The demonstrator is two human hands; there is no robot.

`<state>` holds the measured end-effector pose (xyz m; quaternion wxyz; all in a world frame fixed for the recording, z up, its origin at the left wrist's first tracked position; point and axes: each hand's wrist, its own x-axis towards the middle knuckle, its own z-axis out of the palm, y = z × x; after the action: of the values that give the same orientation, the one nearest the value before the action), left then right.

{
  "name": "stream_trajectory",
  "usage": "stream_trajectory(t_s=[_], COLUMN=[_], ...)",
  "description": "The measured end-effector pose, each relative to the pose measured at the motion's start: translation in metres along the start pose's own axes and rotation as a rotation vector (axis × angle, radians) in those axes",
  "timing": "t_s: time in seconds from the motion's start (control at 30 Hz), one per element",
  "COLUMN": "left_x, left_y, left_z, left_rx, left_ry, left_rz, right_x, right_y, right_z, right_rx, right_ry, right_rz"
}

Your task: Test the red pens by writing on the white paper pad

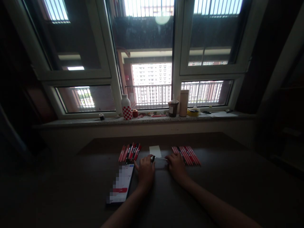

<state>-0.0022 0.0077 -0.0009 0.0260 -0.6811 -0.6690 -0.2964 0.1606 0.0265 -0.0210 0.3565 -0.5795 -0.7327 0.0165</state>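
Between my two hands, low over the dark table, lies a slim pen [161,158] with a pale barrel and a black end. My left hand [146,171] is closed on its black end. The fingers of my right hand [177,166] pinch the opposite end. Just beyond the pen is a small pale sheet of paper [155,151]. A row of red and black pens or pencils [129,153] lies left of the paper. Close by my right hand is another row, mostly red pencils or pens [190,155]; my hand partly covers its near left side.
A phone [122,183] with a lit screen lies on the table [83,183], left of my left forearm. On the windowsill [109,121] behind stand a checkered bottle [126,107], a dark drink cup [173,108], a tan cylinder [183,103] and yellow tape [193,112].
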Motion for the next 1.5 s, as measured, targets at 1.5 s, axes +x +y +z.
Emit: stream_trajectory(t_s=[1.5], left_x=[0.0007], left_y=[-0.0025], left_z=[0.0006], left_rx=[-0.149], left_ry=[-0.053], left_rz=[0.059], right_x=[0.0000], right_y=[-0.0030], right_z=[-0.0030], right_rx=[0.142], right_ry=[-0.005], right_rz=[-0.074])
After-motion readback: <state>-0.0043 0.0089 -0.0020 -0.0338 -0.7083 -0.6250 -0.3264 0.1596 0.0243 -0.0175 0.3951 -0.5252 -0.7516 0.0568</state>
